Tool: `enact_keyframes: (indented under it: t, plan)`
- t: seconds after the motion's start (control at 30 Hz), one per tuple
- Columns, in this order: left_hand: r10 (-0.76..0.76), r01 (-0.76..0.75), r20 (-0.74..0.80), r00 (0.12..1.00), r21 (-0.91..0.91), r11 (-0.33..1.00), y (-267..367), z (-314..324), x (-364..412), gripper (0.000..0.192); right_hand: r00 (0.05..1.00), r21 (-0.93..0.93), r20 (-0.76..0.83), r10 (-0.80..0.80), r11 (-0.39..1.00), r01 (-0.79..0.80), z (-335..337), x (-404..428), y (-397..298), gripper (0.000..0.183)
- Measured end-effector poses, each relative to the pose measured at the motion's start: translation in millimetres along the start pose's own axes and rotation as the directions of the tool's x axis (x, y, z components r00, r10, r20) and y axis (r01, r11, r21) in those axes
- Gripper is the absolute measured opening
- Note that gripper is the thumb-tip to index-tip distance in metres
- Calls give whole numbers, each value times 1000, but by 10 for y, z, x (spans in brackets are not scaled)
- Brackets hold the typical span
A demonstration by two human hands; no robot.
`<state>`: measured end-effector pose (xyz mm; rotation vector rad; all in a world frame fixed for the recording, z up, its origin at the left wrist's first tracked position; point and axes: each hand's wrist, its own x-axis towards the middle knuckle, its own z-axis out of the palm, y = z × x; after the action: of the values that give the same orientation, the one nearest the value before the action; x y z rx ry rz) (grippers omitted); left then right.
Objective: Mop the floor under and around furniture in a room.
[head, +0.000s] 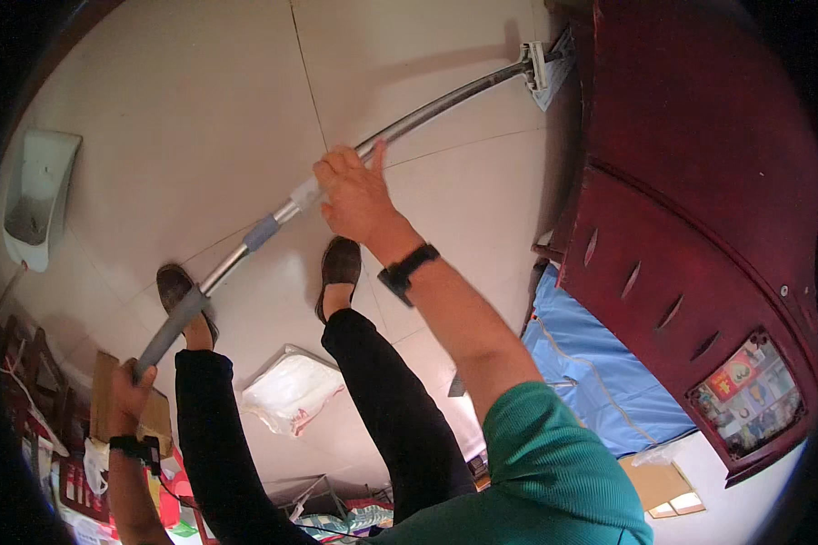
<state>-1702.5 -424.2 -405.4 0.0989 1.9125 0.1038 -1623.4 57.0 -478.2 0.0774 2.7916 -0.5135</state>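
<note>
A long metal mop pole runs slantwise across the view, with grey grips on its lower part. My left hand is closed around the grey end grip at the lower left. Farther up the pole, my right hand holds the metal shaft near a pale sleeve, its thumb lying along the pole. At the far end, the flat mop head with its pale clamp is tilted at the foot of the dark red wooden cabinet. Black bands are on both wrists.
The dark red cabinet stands on the right, beside a blue fabric cover. A white dustpan lies at the far left. Between and behind my feet is a plastic-wrapped packet on the tiled floor. A cardboard box stands near my left hand.
</note>
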Motion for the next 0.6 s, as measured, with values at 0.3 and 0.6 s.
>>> enact_keyframes:
  t: [0.3,0.6]
  plan:
    - [57,-75,-86,995,-227,971,-668,496,563,75,995,-394,87,44,919,-6,208,343,1362,11]
    - [114,-121,-57,992,-149,981,-401,347,451,73,997,-366,72,39,930,-10,465,281,470,18]
